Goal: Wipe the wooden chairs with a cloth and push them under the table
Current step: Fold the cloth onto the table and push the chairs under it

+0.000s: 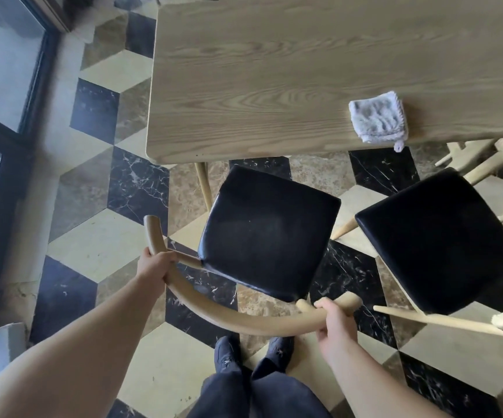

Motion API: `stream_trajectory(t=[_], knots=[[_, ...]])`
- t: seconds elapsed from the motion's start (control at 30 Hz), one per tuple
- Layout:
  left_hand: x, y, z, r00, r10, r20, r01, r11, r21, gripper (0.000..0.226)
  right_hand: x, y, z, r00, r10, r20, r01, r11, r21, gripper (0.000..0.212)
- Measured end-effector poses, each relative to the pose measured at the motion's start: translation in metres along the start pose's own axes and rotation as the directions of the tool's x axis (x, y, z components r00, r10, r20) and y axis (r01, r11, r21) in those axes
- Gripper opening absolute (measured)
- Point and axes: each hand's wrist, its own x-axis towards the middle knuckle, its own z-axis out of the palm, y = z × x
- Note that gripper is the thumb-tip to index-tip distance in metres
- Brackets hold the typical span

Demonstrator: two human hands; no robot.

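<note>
A wooden chair with a black padded seat and a curved pale backrest rail stands just in front of the wooden table. My left hand grips the left end of the rail. My right hand grips its right end. A folded grey cloth lies on the table near its front edge, with a corner hanging over. A second chair with a black seat stands to the right, apart from the table.
The floor is a black, cream and brown cube-pattern tile. Dark-framed glass doors run along the left. Pale legs of further chairs show under the table at the right. My feet stand right behind the held chair.
</note>
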Motion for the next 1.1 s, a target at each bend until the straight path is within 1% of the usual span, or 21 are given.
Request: stream_trajectory(t=[0.07,0.13,0.23,0.3,0.43,0.5,0.6,0.67,0.8,0.87,0.93,1.03,1.1], knots=[[-0.009,-0.003,0.007,1.000,-0.003,-0.003,0.003,1.000,-0.023,0.047,0.003,-0.019,-0.001,0.999,-0.026,0.019,0.026,1.000,-0.011,0.023],[-0.017,-0.003,0.014,1.000,0.009,-0.001,-0.009,1.000,-0.025,0.046,0.008,-0.037,-0.001,0.999,-0.045,0.017,0.046,0.997,-0.060,0.026],[-0.027,0.002,0.024,1.000,0.031,-0.005,-0.031,0.999,0.036,0.046,0.014,-0.068,0.002,0.996,-0.088,-0.014,0.085,0.989,-0.121,0.023],[-0.033,0.005,0.032,0.999,0.041,0.001,-0.041,0.998,0.056,0.045,0.020,-0.084,0.003,0.993,-0.114,-0.031,0.108,0.982,-0.152,0.025],[-0.041,0.008,0.049,0.999,0.036,-0.005,-0.036,0.999,0.027,0.045,0.031,-0.108,0.009,0.987,-0.154,-0.046,0.142,0.969,-0.203,0.024],[-0.043,0.012,0.056,0.999,0.020,-0.027,-0.019,1.000,0.014,0.046,0.037,-0.123,0.016,0.987,-0.154,-0.041,0.141,0.966,-0.217,0.023],[-0.045,0.022,0.070,0.998,-0.014,-0.061,0.014,1.000,0.002,0.049,0.050,-0.145,0.027,0.993,-0.120,-0.021,0.112,0.964,-0.240,0.027],[-0.049,0.029,0.075,0.997,-0.020,-0.071,0.020,1.000,-0.001,0.050,0.055,-0.155,0.034,0.993,-0.117,0.000,0.113,0.961,-0.252,0.021],[-0.052,0.045,0.092,0.994,-0.025,-0.106,0.023,1.000,-0.018,0.049,0.072,-0.183,0.051,0.990,-0.123,0.063,0.136,0.952,-0.275,0.020],[-0.049,0.052,0.099,0.993,-0.030,-0.116,0.026,0.999,-0.034,0.049,0.081,-0.196,0.060,0.989,-0.118,0.087,0.139,0.945,-0.296,0.024],[-0.045,0.057,0.104,0.992,-0.038,-0.120,0.034,0.999,-0.035,0.051,0.089,-0.206,0.068,0.988,-0.115,0.100,0.141,0.939,-0.314,0.033],[-0.040,0.063,0.115,0.992,-0.039,-0.121,0.032,0.998,-0.055,0.052,0.100,-0.224,0.083,0.985,-0.120,0.123,0.155,0.926,-0.344,0.037],[-0.038,0.069,0.122,0.991,-0.045,-0.126,0.035,0.996,-0.081,0.052,0.107,-0.235,0.094,0.982,-0.120,0.145,0.165,0.919,-0.358,0.045]])
